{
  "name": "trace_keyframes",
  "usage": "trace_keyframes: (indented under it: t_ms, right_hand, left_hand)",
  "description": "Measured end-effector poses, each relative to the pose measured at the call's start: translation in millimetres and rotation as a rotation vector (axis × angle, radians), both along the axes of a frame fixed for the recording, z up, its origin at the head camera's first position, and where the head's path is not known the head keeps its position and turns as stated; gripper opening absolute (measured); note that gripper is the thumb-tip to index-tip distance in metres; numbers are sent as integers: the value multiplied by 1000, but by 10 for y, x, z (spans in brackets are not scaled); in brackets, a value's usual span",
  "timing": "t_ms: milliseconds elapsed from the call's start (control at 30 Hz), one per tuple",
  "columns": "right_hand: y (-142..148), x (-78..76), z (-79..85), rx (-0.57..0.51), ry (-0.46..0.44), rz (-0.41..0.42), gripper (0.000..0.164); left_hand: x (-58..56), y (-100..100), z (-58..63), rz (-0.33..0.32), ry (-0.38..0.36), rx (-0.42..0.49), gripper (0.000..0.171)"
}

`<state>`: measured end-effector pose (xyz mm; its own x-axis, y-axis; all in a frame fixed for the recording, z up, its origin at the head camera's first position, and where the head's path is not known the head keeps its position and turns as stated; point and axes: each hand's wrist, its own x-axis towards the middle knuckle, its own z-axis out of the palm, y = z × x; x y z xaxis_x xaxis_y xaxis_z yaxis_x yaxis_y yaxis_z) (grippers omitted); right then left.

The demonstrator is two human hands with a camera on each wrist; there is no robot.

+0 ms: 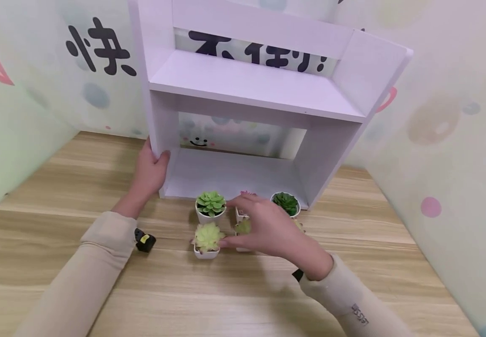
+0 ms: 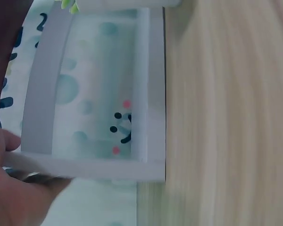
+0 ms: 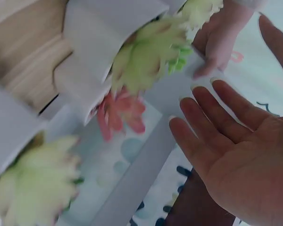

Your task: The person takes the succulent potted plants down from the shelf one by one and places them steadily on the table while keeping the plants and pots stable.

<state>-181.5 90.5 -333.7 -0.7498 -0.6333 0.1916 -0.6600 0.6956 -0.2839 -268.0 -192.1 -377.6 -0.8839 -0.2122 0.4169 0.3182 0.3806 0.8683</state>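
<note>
A white two-tier shelf (image 1: 251,75) stands on the wooden table. My left hand (image 1: 150,171) grips its left side panel, thumb on the inner face. Several potted succulents sit in two rows before the shelf. My right hand (image 1: 272,227) hovers over them, its fingers extended in the right wrist view. Thumb and fingertips point toward a bright green succulent (image 1: 211,203) and a pale yellow-green succulent (image 1: 208,238) at the left. A dark green succulent (image 1: 286,203) stands at the back right. A pink succulent (image 3: 120,113) is mostly hidden behind my right hand in the head view.
A small black object with a yellow mark (image 1: 145,241) lies beside my left sleeve. Another black object (image 1: 298,274) shows partly under my right wrist. Patterned walls (image 1: 437,93) close in the table (image 1: 184,295) at the back and both sides.
</note>
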Motion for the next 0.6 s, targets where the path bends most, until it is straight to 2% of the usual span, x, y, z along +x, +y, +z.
trace_keyframes:
  t_ms: [133, 233, 333, 467, 600]
  right_hand:
    - [146, -3, 3, -26, 43, -4, 64]
    - [238, -18, -2, -48, 62, -4, 62]
    - [318, -40, -1, -61, 75, -15, 65]
    - [440, -65, 11, -55, 53, -71, 74]
    - [594, -82, 0, -54, 17, -137, 83]
  left_hand:
    - [124, -116, -14, -75, -122, -105, 54]
    - [247, -211, -35, -94, -189, -167, 58]
    - [410, -297, -8, -104, -249, -257, 61]
    - [652, -366, 100, -135, -341, -449, 65]
    - [891, -304, 241, -148, -408, -604, 71]
